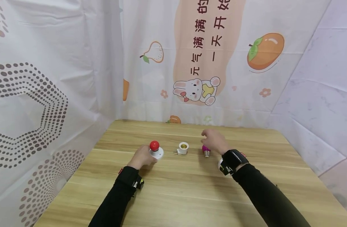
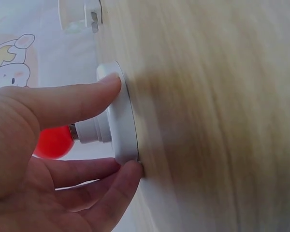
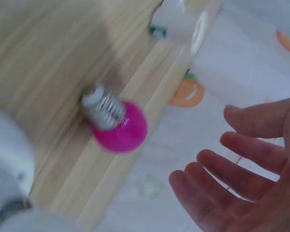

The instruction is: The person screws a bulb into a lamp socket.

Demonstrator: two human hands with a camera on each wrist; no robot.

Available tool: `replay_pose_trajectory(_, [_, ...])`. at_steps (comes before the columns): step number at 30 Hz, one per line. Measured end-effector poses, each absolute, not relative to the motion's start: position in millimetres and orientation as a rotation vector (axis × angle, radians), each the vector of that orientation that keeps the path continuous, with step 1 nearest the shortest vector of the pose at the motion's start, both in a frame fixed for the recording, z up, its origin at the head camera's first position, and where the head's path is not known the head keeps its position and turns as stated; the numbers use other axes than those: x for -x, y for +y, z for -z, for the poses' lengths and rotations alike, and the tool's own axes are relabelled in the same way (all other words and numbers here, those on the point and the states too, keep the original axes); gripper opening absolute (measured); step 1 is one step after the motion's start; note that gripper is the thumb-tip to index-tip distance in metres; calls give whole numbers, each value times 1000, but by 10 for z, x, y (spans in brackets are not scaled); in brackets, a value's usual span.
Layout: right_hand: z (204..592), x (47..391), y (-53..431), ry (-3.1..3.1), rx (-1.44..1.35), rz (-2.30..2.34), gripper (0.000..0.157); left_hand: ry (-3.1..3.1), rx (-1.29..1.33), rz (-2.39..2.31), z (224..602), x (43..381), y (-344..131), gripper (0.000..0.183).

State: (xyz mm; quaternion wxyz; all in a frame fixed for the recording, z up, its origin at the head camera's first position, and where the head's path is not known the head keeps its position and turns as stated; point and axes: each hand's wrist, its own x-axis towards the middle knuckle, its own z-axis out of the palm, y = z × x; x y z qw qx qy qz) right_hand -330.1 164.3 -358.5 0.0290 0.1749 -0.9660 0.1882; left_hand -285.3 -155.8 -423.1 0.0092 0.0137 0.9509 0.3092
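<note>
My left hand grips the rim of a round white lamp holder, thumb on one side and fingers on the other. The holder sits on the table with a red bulb in its socket. Over the table at the right, my right hand holds nothing; its fingers are spread and slightly bent. Just below it lies a magenta bulb with a silver screw base, partly covered by the hand in the head view. Between the hands is a white plug-in socket with metal prongs.
A white rounded object is mostly hidden under my right wrist; in the right wrist view a metal part shows beside it. The wooden table ends at a printed curtain, and another curtain hangs along the left.
</note>
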Motion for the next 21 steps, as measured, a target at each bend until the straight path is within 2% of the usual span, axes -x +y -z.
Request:
replay_pose_trajectory(9, [3618, 3374, 1735, -3103, -544, -538, 44, 2993, -15, -950, 4204, 2849, -1570, 48])
replay_pose_trajectory(21, [3727, 3397, 1537, -3161, -589, -526, 48, 2989, -19, -947, 4121, 2707, -1481, 44])
